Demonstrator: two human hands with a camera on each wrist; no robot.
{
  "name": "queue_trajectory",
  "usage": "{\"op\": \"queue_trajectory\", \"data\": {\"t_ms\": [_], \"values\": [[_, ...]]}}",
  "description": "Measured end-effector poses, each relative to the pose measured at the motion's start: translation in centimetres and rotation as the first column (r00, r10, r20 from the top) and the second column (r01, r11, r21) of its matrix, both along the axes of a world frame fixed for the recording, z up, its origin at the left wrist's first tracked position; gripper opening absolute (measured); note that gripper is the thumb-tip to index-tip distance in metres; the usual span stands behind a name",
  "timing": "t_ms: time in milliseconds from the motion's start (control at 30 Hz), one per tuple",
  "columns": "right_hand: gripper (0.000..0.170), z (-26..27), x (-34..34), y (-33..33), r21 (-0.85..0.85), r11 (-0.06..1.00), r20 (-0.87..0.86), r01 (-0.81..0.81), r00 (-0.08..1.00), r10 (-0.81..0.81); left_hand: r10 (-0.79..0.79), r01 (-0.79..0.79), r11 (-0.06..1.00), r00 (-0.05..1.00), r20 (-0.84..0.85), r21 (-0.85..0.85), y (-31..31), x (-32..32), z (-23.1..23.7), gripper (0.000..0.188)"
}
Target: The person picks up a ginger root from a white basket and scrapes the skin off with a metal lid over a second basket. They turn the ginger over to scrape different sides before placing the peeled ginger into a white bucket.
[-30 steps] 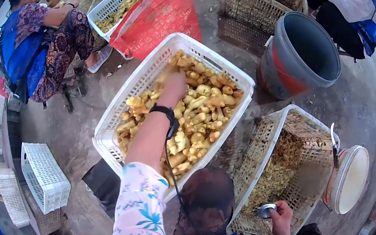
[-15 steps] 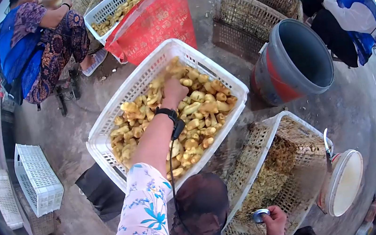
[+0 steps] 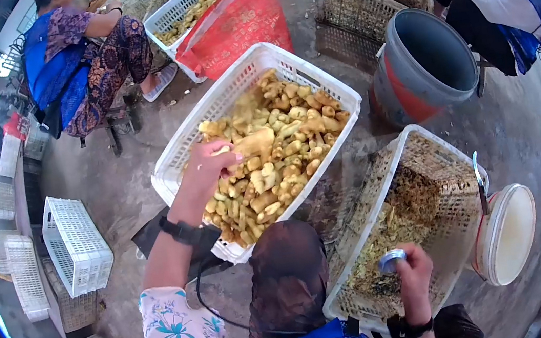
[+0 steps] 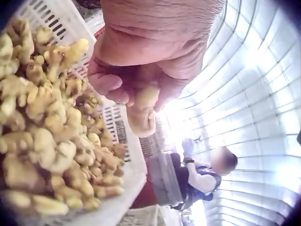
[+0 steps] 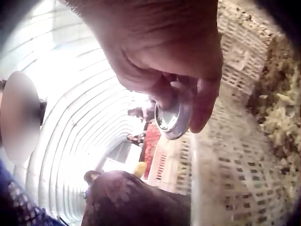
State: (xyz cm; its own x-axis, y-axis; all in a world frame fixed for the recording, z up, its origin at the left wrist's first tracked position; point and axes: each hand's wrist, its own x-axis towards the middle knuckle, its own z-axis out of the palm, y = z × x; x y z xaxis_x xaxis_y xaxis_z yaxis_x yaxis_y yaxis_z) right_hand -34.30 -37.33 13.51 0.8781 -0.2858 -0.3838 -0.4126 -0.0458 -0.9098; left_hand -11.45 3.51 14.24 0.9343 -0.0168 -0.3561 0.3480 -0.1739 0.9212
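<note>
In the head view my left hand (image 3: 207, 167) grips a large ginger piece (image 3: 255, 145) above the near left part of a white basket (image 3: 167, 162) heaped with ginger (image 3: 289, 129). The left wrist view shows the left fingers (image 4: 113, 89) curled round a pale ginger piece (image 4: 141, 120), beside the heap. My right hand (image 3: 414, 276) pinches a round silvery metal tool (image 3: 392, 261) over a second basket (image 3: 398, 145) that holds peelings (image 3: 389, 239). In the right wrist view the tool (image 5: 173, 120) sits between thumb and fingers.
A grey bucket (image 3: 433, 55) stands right of the ginger basket. A lidded white bucket (image 3: 508, 233) with a knife (image 3: 480, 182) adjoins the peelings basket. A red bag (image 3: 241, 26) lies beyond, and two people sit at upper left and upper right. Empty crates (image 3: 79, 245) stand left.
My left hand has come back from the middle of the heap toward the basket's left side, now with a ginger piece in it. The right hand still holds the metal tool, slightly higher.
</note>
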Motion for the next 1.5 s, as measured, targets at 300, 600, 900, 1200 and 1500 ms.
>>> {"op": "queue_trajectory", "data": {"t_ms": [300, 600, 900, 1200, 1500], "values": [[0.015, 5.2, 10.1, 12.1, 0.063, 0.871, 0.583, -0.487, 0.727, 0.364, -0.210, 0.192, 0.976, 0.953, 0.219, 0.101, -4.1, -10.2, 7.4, 0.026], [0.014, 8.2, 7.8, 11.2, 0.361, 0.826, 0.517, -0.432, 0.830, 0.209, -0.481, -0.110, 0.691, 0.668, 0.568, 0.715, -1.5, -10.7, 8.5, 0.037], [0.006, 13.0, -1.1, 6.6, 0.168, 0.905, 0.621, -0.390, 0.755, 0.210, -0.393, 0.469, 0.754, 0.883, 0.258, -0.460, -15.6, -18.4, 12.7, 0.040], [0.014, 8.9, -7.7, 1.5, -0.501, 0.852, 0.608, 0.152, 0.762, 0.222, -0.521, 0.339, 0.629, 0.852, -0.056, -0.699, -23.2, -22.3, 6.0, 0.028], [0.019, 5.2, -11.0, -1.4, -0.123, 0.978, 0.533, 0.171, 0.842, -0.080, -0.568, 0.255, 0.591, 0.805, -0.170, -0.765, -26.4, -23.3, 2.6, 0.038]]}}
